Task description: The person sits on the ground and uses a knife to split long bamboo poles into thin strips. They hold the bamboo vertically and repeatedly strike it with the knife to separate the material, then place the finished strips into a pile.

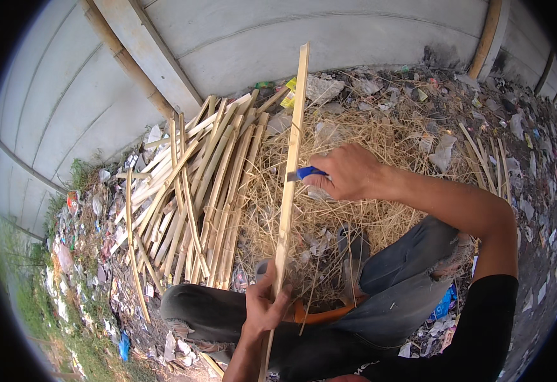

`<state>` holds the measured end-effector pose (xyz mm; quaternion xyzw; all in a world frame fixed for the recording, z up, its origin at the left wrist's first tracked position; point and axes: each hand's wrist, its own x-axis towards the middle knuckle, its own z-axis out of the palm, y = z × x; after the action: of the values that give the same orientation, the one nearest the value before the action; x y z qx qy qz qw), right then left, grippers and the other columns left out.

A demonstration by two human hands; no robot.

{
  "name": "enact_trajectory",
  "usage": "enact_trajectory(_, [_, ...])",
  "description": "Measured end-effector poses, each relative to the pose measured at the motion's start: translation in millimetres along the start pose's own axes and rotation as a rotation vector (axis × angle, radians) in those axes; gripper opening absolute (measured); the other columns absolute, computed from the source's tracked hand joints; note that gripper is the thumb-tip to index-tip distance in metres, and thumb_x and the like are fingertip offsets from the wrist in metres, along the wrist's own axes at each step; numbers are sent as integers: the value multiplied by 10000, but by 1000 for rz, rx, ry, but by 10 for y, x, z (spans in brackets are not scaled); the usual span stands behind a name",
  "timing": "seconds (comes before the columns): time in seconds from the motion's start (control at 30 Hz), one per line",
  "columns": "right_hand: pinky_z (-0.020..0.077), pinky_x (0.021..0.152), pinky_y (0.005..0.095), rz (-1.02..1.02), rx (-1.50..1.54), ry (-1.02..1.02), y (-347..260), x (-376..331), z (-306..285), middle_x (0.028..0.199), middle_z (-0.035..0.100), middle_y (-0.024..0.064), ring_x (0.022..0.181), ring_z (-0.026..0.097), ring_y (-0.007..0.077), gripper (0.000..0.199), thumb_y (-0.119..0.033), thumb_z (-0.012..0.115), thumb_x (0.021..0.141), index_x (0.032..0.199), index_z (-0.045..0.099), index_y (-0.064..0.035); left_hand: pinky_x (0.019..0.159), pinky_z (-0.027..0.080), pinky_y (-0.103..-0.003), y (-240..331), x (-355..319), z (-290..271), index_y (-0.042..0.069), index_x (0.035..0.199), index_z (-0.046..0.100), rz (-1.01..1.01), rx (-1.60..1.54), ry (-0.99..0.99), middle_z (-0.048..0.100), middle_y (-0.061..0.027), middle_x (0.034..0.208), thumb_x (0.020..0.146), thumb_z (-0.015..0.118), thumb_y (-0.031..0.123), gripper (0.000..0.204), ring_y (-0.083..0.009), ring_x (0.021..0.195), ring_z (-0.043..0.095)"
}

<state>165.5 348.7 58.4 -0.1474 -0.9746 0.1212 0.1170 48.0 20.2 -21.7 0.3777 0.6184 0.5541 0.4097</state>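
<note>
the knife handle (310,172) is blue, the strip (285,219) tan.

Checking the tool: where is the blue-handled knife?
The blue-handled knife is in the right hand, just right of the head view's centre, across the long pale bamboo strip.

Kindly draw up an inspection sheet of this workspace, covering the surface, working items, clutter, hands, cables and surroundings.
Surface: dark ground, strewn with litter.
Working items: one long pale strip, raised at a steep slant; a blue-handled tool, its blade apparently touching the strip.
Clutter: a heap of strips on the left, straw-like shavings ahead, plastic scraps and a few strips on the right.
Grips: left grip holds the strip's lower part; right grip is closed on the tool.
Cables: nothing seen.
Surroundings: pale panel wall with upright poles; greenery at far left.
</note>
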Motion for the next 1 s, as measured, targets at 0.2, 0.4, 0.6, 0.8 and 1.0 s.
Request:
enact_trajectory(0.2, [477, 647, 514, 454, -107, 336, 1237, 293, -646, 627, 609, 148, 604, 609, 351, 598, -534, 469, 1054, 817, 677, -26, 908, 488, -248, -159, -409, 14, -131, 1467, 449, -51, -83, -93, 655, -95, 1207, 920, 646, -34, 589, -105, 1042, 590])
enact_trajectory(0.4, [480, 699, 504, 662, -93, 457, 1737, 491, -776, 723, 660, 167, 697, 633, 361, 626, -534, 422, 1068, 825, 662, -10, 921, 476, -258, -233, -499, -100, -90, 1491, 452, -147, -203, -212, 652, -68, 1153, 911, 655, -48, 617, -109, 1033, 588])
enact_trajectory(0.6, [481, 683, 484, 676, -48, 526, 1816, 326, -1065, 738, 644, 178, 710, 637, 330, 651, -564, 398, 1069, 865, 683, -15, 640, 449, -234, -144, -603, -180, -44, 1544, 394, -292, -292, -357, 652, -58, 1017, 940, 593, -18, 636, -82, 672, 515])
enact_trajectory(0.8, [488, 614, 475, 208, 41, 182, 71, 213, -555, 591, 591, 120, 569, 603, 324, 549, -511, 511, 1045, 890, 701, -20, 527, 413, -236, 149, -275, -16, -14, 1555, 331, -292, -393, -367, 661, -108, 1000, 1029, 466, 162, 570, -96, 573, 474])
enact_trajectory(1.0, [563, 690, 522, 122, 59, -207, -605, -154, -241, 686, 683, 212, 687, 709, 415, 464, -427, 554, 1021, 945, 708, 4, 512, 365, -220, 230, -42, 15, 60, 1585, 306, -306, -419, -339, 528, -17, 875, 1053, 436, 190, 564, -81, 584, 439])
